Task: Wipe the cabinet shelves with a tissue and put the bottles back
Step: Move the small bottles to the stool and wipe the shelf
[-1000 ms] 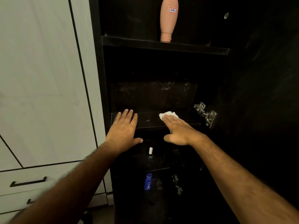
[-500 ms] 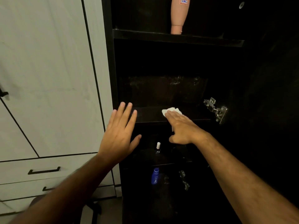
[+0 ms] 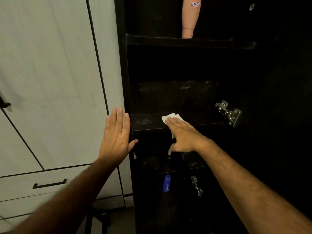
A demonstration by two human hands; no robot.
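The tissue [image 3: 172, 117] lies flat on the middle shelf [image 3: 148, 121] of the dark cabinet [image 3: 121, 65], a little right of the shelf's centre and close to its front lip, with one corner hanging over the edge beneath the palm. The right hand [image 3: 183, 134] presses it down with straight fingers laid on top, thumb dropped below the shelf edge; nothing is curled around the paper, so only pressure keeps it there.

That is where I see the trouble. If the hand sweeps toward the front, the tissue could slide off the lip and fall into the dark compartments below. The thumb hangs just above a small bottle [image 3: 169, 153] on the next shelf down, and a careless drop of the wrist might knock it over. Pale smudges sit on the shelf's left part, so a short stroke would leave them. To the right a metal hinge [image 3: 228, 112] juts out from the open door side; a wide swing that way could snag the paper or scrape the knuckles.

The left hand [image 3: 116, 134] hovers with fingers straight and together, thumb spread, in front of the cabinet's left edge, holding nothing. A pink bottle [image 3: 190, 17] stands on the upper shelf and a blue bottle [image 3: 167, 183] low down, both well apart from the wiping.
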